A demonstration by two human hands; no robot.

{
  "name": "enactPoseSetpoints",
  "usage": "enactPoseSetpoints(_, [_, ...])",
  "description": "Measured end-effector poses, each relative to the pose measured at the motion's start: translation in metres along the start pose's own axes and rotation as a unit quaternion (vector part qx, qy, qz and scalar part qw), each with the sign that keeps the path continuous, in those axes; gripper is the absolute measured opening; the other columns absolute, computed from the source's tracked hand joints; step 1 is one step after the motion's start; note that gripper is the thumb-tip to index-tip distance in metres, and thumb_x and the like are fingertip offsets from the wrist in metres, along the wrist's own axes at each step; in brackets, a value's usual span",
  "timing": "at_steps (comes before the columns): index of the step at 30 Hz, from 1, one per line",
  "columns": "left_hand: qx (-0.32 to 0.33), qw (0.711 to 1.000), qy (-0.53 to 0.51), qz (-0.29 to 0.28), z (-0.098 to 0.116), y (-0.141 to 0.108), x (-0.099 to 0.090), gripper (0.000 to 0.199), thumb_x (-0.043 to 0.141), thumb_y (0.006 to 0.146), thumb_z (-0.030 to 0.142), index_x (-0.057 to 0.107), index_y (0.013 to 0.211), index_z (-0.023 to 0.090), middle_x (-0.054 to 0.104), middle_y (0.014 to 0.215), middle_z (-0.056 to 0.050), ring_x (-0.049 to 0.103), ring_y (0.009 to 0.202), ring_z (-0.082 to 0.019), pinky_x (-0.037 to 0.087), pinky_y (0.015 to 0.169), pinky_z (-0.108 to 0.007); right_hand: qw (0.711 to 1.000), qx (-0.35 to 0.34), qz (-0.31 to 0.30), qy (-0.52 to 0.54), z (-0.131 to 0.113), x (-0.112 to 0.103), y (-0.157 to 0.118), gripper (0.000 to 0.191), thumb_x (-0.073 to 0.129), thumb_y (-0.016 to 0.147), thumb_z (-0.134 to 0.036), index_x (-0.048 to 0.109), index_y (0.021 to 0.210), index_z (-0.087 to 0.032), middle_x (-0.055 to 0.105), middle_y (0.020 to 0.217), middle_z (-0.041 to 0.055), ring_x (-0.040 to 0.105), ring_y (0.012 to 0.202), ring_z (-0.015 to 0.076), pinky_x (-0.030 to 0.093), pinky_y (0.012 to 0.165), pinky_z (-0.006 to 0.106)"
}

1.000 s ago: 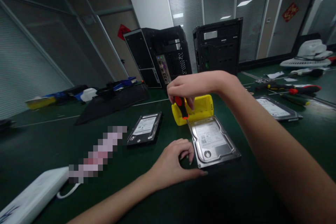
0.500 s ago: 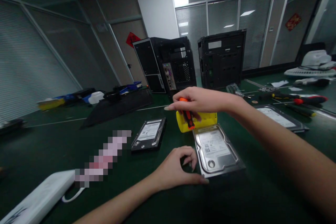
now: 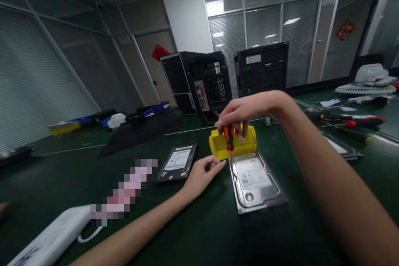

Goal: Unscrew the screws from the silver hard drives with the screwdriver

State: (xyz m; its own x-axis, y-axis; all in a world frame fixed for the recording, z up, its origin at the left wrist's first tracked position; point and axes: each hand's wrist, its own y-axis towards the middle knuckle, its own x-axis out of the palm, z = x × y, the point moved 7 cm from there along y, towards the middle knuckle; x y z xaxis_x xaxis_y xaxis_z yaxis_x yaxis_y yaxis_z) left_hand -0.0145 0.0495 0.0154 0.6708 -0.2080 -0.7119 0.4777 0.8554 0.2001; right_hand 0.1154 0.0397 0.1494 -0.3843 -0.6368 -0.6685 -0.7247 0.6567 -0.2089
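Observation:
My right hand (image 3: 235, 116) is closed around the orange and black handle of a screwdriver (image 3: 230, 139). The screwdriver stands nearly upright, its shaft pointing down at the left edge of a silver hard drive (image 3: 254, 178), which lies flat with its label up. Whether the tip sits in a screw is too small to tell. Left of that drive, apart from it, my left hand (image 3: 204, 170) rests low over the table with curled fingers and thumb drawn in. Anything inside those fingers is hidden. Behind the drive stands a yellow plastic piece (image 3: 215, 143), partly covered by my right hand.
A second hard drive (image 3: 178, 162) lies left of my left hand, and a third drive (image 3: 339, 147) lies at right. Two black computer cases (image 3: 183, 83) stand behind. Pliers (image 3: 364, 120) lie far right. A white box (image 3: 52, 235) is at lower left, near a blurred-out patch.
My left hand has come away from the silver drive's near left corner, moving up and left, and its fingers have drawn together. The screwdriver has become more upright, and my right wrist is higher.

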Motion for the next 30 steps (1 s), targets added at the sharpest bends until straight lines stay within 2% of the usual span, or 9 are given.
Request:
enactPoseSetpoints(2, [-0.001,0.999,0.039,0.028,-0.002,0.004,-0.001,0.035,0.043,0.086,0.046,0.053,0.072,0.015,0.045,0.062,0.003,0.044,0.060,-0.012,0.032,0.055,-0.023,1.000,0.017,-0.014,0.019,0.004,-0.001,0.001,0.033,0.049,0.082,-0.037,0.057,0.101,-0.011,0.065,0.083,0.0065,0.063,0.065,0.0098,0.053,0.061,0.022])
enactPoseSetpoints(5, [0.004,0.992,0.109,0.060,0.002,0.006,-0.001,0.031,0.043,0.086,0.044,0.055,0.077,0.017,0.042,0.058,0.004,0.044,0.056,-0.012,0.030,0.054,-0.023,1.000,0.017,0.004,0.009,0.006,-0.004,0.001,0.040,0.056,0.076,-0.042,0.060,0.098,-0.009,0.066,0.081,0.0077,0.063,0.065,0.0108,0.053,0.061,0.023])
enactPoseSetpoints(10, [0.031,0.977,0.197,0.077,0.016,0.004,0.001,0.018,0.048,0.083,0.030,0.055,0.093,0.017,0.045,0.062,0.003,0.045,0.058,-0.013,0.030,0.054,-0.023,0.998,-0.038,0.026,-0.031,-0.004,0.000,-0.011,0.055,0.054,0.071,-0.057,0.063,0.100,-0.012,0.067,0.088,0.0086,0.065,0.071,0.0125,0.053,0.067,0.024])
enactPoseSetpoints(13, [0.016,0.968,0.246,0.054,0.013,0.006,0.007,0.019,0.046,0.083,0.027,0.052,0.096,0.015,0.048,0.065,0.002,0.047,0.059,-0.014,0.032,0.054,-0.022,0.997,-0.050,0.007,-0.050,-0.006,0.002,-0.021,0.058,0.053,0.072,-0.058,0.062,0.107,-0.012,0.067,0.090,0.0080,0.065,0.077,0.0129,0.053,0.070,0.022])
enactPoseSetpoints(16, [0.012,0.953,0.302,0.014,0.010,0.013,0.014,0.018,0.042,0.085,0.029,0.053,0.092,0.015,0.055,0.071,-0.002,0.053,0.064,-0.015,0.035,0.055,-0.023,0.998,-0.037,-0.005,-0.049,0.002,-0.002,-0.025,0.061,0.052,0.073,-0.057,0.059,0.113,-0.011,0.067,0.093,0.0080,0.065,0.079,0.0123,0.052,0.072,0.021])
enactPoseSetpoints(21, [-0.003,0.933,0.358,-0.038,0.007,0.027,0.020,0.029,0.037,0.087,0.035,0.053,0.099,0.014,0.062,0.082,-0.008,0.059,0.073,-0.020,0.042,0.062,-0.027,0.998,0.007,0.027,-0.052,0.022,-0.016,-0.022,0.059,0.052,0.074,-0.057,0.061,0.108,-0.010,0.067,0.097,0.0090,0.065,0.082,0.0137,0.052,0.073,0.022])
enactPoseSetpoints(30, [0.001,0.914,0.395,-0.087,0.005,0.039,0.028,0.041,0.033,0.087,0.041,0.061,0.093,0.011,0.064,0.089,-0.013,0.061,0.077,-0.024,0.046,0.070,-0.033,0.998,-0.014,0.031,-0.052,0.026,-0.018,-0.021,0.058,0.056,0.069,-0.058,0.062,0.106,-0.013,0.067,0.096,0.0076,0.065,0.079,0.0152,0.053,0.074,0.027])
